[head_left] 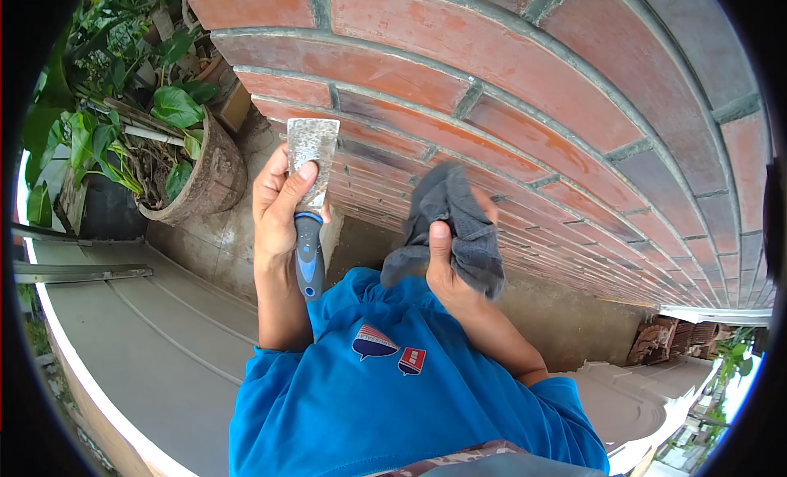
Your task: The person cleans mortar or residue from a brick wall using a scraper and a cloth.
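Your left hand [277, 205] is closed around a putty scraper [310, 194], thumb on its blade, just beside the brick wall [525, 108]. Your right hand [447, 268] grips a grey cloth [459, 223] against the wall's lower courses.

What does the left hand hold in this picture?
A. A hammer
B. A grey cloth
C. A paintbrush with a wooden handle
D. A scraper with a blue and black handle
D. The left hand grips a scraper with a flat, stained metal blade and a blue and black handle, held up before the brick wall; the grey cloth is in the right hand.
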Available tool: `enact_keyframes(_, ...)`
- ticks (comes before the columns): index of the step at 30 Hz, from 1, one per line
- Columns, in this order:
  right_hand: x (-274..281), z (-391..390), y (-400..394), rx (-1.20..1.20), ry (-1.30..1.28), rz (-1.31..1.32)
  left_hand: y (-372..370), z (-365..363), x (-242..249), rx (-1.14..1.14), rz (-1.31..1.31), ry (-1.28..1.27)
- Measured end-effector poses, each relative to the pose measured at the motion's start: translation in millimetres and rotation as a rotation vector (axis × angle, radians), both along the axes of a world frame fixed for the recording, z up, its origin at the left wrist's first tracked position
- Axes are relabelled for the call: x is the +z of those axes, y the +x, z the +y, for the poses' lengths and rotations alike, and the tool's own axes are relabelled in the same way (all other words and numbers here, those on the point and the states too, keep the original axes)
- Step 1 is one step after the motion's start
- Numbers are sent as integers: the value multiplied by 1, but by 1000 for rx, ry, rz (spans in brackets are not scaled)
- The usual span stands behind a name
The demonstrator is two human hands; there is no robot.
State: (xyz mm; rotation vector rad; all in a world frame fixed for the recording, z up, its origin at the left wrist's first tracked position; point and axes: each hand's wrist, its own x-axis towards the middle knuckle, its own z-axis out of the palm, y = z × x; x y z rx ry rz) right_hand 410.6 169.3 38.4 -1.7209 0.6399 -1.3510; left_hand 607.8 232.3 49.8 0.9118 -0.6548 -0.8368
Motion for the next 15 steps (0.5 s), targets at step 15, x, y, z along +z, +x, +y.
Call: enact_keyframes(15,12,-45,109,-324,-1030,646,5,30,-3,151,-52,9)
